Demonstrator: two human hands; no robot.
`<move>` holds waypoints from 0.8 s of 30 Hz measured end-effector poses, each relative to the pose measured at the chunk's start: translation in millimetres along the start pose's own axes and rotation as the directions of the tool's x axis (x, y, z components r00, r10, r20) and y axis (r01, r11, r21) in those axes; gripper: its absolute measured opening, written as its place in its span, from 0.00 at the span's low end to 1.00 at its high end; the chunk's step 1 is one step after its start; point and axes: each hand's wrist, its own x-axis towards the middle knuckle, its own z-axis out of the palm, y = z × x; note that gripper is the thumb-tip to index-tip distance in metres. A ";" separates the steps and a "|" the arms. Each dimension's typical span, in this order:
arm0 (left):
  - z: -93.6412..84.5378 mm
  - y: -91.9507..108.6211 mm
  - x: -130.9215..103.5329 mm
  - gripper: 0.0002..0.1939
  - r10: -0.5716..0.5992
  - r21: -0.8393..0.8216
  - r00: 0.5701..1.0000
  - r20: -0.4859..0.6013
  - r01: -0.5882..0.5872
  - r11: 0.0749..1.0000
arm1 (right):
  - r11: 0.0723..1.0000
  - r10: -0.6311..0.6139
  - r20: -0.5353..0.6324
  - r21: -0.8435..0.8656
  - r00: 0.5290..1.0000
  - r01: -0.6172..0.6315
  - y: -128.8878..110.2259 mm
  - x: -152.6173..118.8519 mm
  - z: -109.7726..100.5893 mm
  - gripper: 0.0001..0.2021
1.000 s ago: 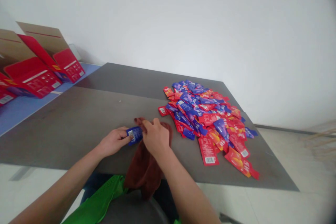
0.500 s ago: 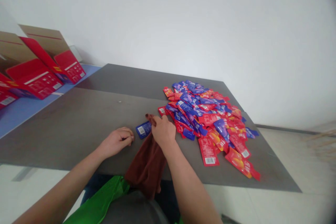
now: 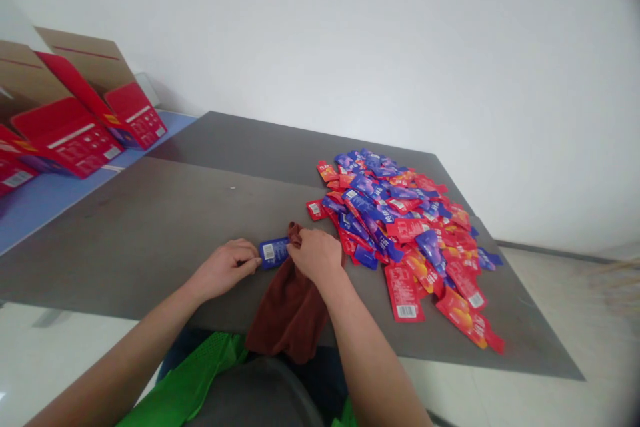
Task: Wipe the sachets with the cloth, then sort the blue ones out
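A single blue sachet [image 3: 274, 252] with a white barcode label lies flat on the grey table, apart from the pile. My left hand [image 3: 230, 267] rests on the table with curled fingers, its thumb and fingertips closed at the sachet's left edge. In my right hand [image 3: 317, 253] is a bunched brown cloth [image 3: 290, 313], gripped near its top. The cloth covers the sachet's right end and hangs down over the table's front edge.
A heap of red and blue sachets [image 3: 400, 220] spreads over the table's right side. At the left, open red cartons [image 3: 75, 137] with raised brown flaps stand on a blue surface [image 3: 60, 197]. A white wall rises behind the grey table [image 3: 150, 227].
My left fingertips have come up to the sachet's left edge, where a gap was before. My right hand and the cloth have shifted slightly right; the cloth's lower part has swung right.
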 end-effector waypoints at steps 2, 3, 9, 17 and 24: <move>0.8 -0.1 -0.6 0.20 0.002 0.009 1.000 -0.003 -0.002 1.000 | 1.000 -0.007 0.022 -0.011 1.000 0.007 2.9 -9.3 -2.1 0.15; 1.2 -0.4 -0.7 0.20 0.005 0.015 1.000 -0.004 -0.004 1.000 | 1.000 -0.005 0.022 -0.019 1.000 0.005 3.7 -14.0 -3.4 0.15; 2.8 -3.9 -0.1 0.19 0.026 0.046 1.000 -0.008 -0.026 0.999 | 0.993 -0.119 -0.060 0.005 0.991 0.119 -12.4 -31.3 -9.3 0.16; 6.2 -2.6 3.2 0.20 0.006 0.074 1.000 -0.022 -0.005 0.997 | 0.990 -0.136 -0.065 0.023 0.989 0.138 -33.5 -36.7 14.5 0.14; 14.1 -5.2 22.3 0.23 0.033 0.152 0.999 0.019 -0.036 0.988 | 0.999 -0.047 -0.049 0.024 0.998 0.048 -16.3 -39.3 11.5 0.14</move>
